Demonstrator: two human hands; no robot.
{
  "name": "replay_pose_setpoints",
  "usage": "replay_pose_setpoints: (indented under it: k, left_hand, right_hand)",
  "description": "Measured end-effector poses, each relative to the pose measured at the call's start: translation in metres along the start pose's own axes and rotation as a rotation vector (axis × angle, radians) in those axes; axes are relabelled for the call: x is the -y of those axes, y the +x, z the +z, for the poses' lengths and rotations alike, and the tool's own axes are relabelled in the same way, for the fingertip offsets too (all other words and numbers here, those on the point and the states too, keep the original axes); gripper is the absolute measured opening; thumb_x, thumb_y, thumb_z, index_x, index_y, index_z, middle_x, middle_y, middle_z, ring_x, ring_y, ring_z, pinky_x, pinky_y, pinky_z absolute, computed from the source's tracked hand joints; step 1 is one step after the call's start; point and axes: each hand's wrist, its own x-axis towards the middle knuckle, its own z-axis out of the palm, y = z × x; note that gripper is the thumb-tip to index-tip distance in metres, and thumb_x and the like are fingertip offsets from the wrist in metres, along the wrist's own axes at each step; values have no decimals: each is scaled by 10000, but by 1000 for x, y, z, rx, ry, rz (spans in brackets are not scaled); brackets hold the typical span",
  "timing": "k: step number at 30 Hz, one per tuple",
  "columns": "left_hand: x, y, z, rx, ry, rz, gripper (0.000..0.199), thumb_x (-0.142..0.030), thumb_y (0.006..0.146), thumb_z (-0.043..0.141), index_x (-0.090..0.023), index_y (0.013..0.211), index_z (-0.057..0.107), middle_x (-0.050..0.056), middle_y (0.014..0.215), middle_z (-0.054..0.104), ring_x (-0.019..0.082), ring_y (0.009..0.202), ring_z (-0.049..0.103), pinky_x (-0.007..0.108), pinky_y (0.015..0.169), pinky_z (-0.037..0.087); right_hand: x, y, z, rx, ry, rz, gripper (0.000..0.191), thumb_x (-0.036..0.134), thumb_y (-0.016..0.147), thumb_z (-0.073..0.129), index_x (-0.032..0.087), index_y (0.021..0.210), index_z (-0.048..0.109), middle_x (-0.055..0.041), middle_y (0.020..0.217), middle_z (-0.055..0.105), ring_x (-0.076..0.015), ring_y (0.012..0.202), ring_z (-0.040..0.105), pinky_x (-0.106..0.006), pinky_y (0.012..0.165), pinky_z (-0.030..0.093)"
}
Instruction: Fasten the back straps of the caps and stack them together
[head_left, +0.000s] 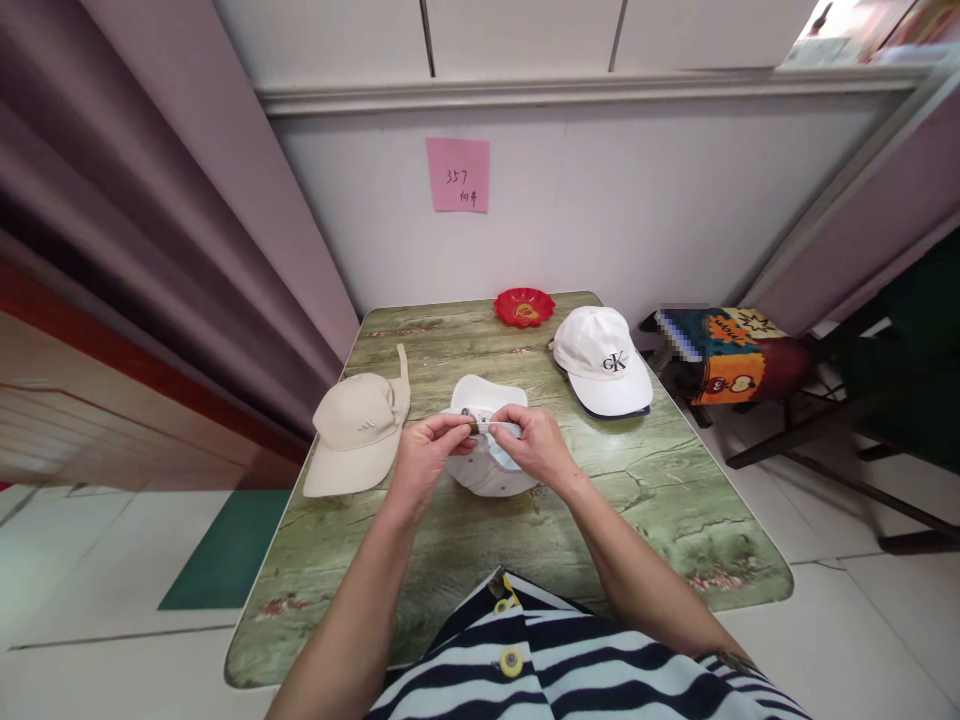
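Working back strap of white cap point(487, 470), upside down at bench point(660, 490) centre, as we judge it. Next move calls for steady pull through buckle. Left hand point(424, 455) pinches strap end, fingers closed; right hand point(529, 440) likewise pinched on strap. Beige cap point(356, 430) left, logo cap point(604, 365) right.

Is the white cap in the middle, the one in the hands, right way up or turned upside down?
Upside down. The middle cap rests crown down, its hollow inside facing up, while the left hand and right hand pinch its back strap.
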Motion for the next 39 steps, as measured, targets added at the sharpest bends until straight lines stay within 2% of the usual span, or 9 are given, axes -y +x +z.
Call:
replay_pose_setpoints:
  k: [18,32,39]
  left_hand:
    - [-3,-1,4,29,12,-35,330,-327,587,849,-113,822,762,58,681,735,168,595,682,275,637,564]
    - [-4,1,3,72,73,-15,284,-316,607,836,-133,817,778,55,712,744,161,595,684,255,623,558]
    - [-2,0,3,89,21,-48,303,-311,602,852,-131,835,782,64,715,747,165,606,690,264,644,571]
  right_hand:
    - [2,-3,-2,-18,-35,-37,144,237,796,581,202,768,717,26,675,666,-111,564,496,-227,593,328]
    - [4,-2,-4,-20,-64,-120,134,161,746,572,198,737,700,10,717,698,-134,659,588,-229,652,362]
    - [2,-5,-2,-9,5,-52,142,203,764,570,191,739,709,26,684,681,-109,592,539,-216,608,351]
